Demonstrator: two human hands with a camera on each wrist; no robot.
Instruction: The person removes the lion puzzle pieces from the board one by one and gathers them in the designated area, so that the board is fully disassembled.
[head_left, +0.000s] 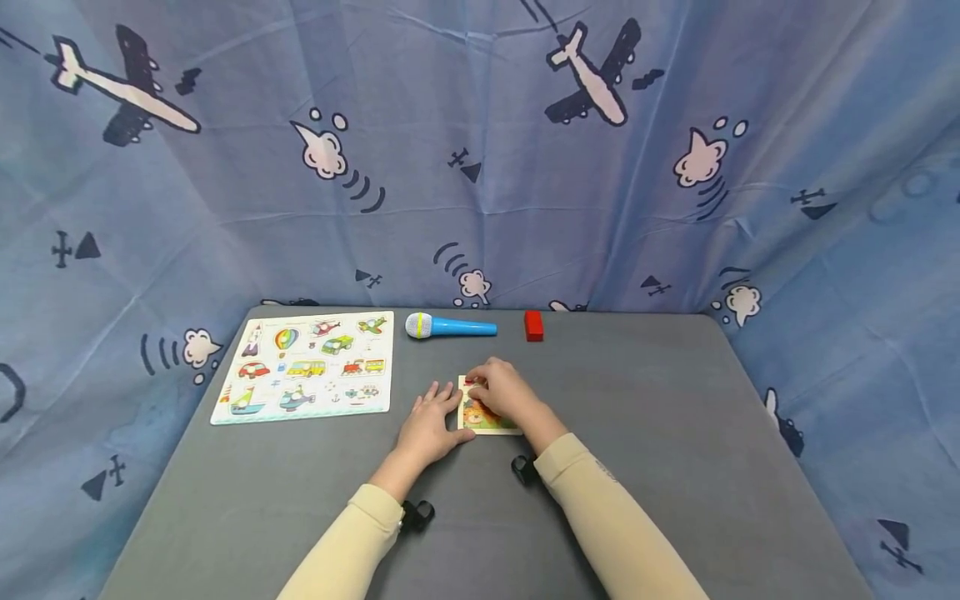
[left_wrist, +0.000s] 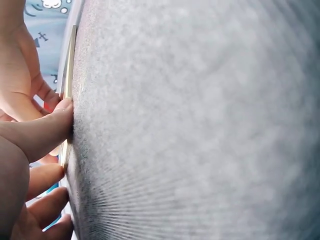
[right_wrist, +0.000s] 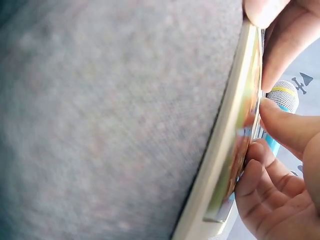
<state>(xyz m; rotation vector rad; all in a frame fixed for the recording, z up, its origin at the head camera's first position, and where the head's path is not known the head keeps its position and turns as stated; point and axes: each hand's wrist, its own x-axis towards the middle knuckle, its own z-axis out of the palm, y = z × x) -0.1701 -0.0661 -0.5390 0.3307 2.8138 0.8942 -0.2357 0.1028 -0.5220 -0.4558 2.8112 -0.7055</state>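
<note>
A small jigsaw board [head_left: 491, 423] with a colourful picture and a pale border lies flat on the grey table. My left hand [head_left: 429, 429] rests against it with spread fingers, the thumb at the near edge and the fingertips along the left side. Over the board's upper part is my right hand [head_left: 507, 392], its fingers bent down and thumb and fingertips at the picture surface. In the right wrist view the thumb and curled fingers [right_wrist: 253, 177] meet the board's face with a gap between them; I cannot tell whether they pinch a piece.
A large white board [head_left: 303, 367] with vehicle pictures lies at the left. Behind the hands are a blue toy microphone [head_left: 457, 327] and a red block [head_left: 533, 326]. A blue curtain [head_left: 480, 167] with aeroplane prints hangs along the far edge of the table [head_left: 637, 400].
</note>
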